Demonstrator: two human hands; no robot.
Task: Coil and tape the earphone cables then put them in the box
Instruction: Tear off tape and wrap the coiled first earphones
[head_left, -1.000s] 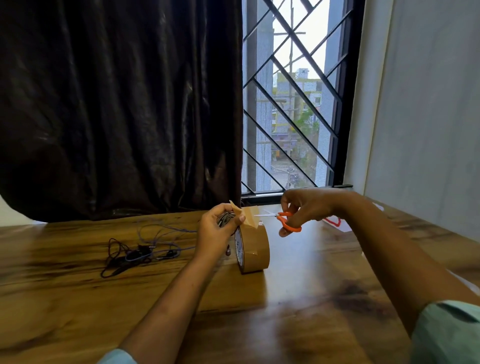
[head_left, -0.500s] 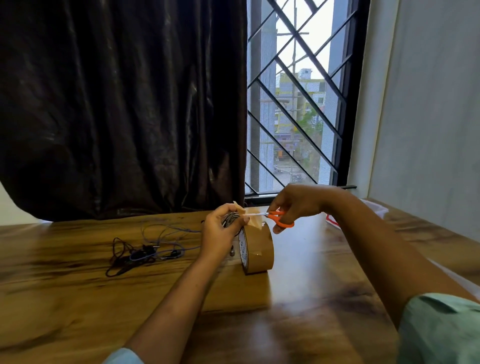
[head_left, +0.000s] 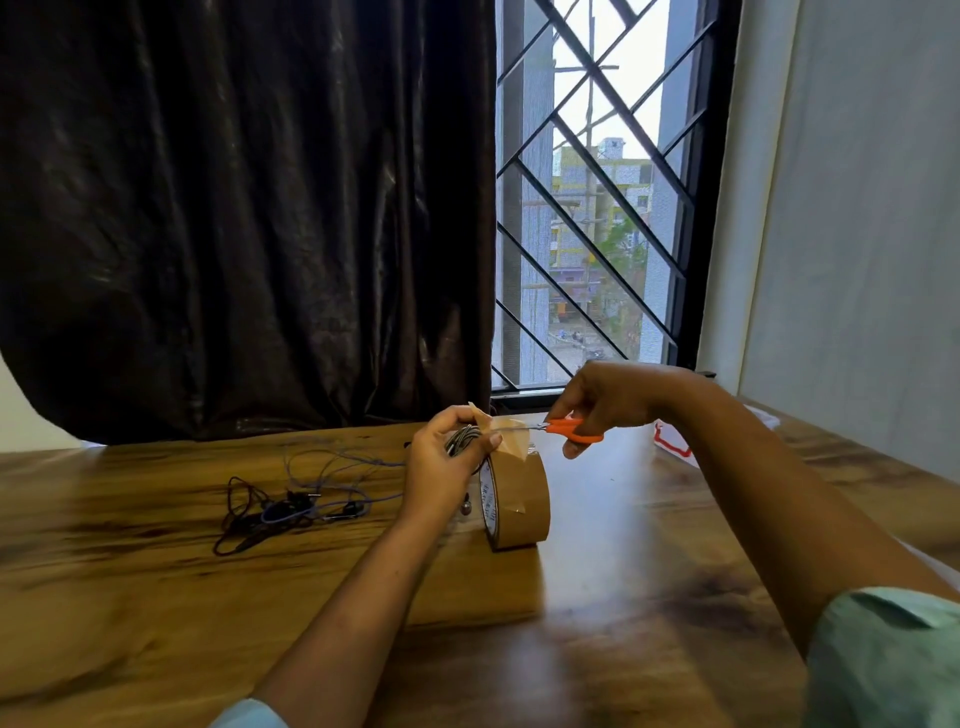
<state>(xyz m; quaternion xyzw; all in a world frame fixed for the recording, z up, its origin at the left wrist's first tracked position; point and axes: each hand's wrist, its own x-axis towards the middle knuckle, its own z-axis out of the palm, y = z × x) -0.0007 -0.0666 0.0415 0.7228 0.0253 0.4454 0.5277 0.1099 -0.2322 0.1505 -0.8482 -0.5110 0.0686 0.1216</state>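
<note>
2 hands busy: left hand (head_left: 435, 467) grips coiled cable (head_left: 460, 441); right hand (head_left: 605, 402) holds scissors (head_left: 571, 430).

I see the brown tape roll (head_left: 522, 506) standing on edge, a strip (head_left: 511, 440) pulled up from its top onto the grey coiled cable (head_left: 460, 441) held just above its left. Orange scissors (head_left: 571, 430) meet that strip from the roll's right; loose black and blue earphone cables (head_left: 291, 512) lie tangled to its left.
</note>
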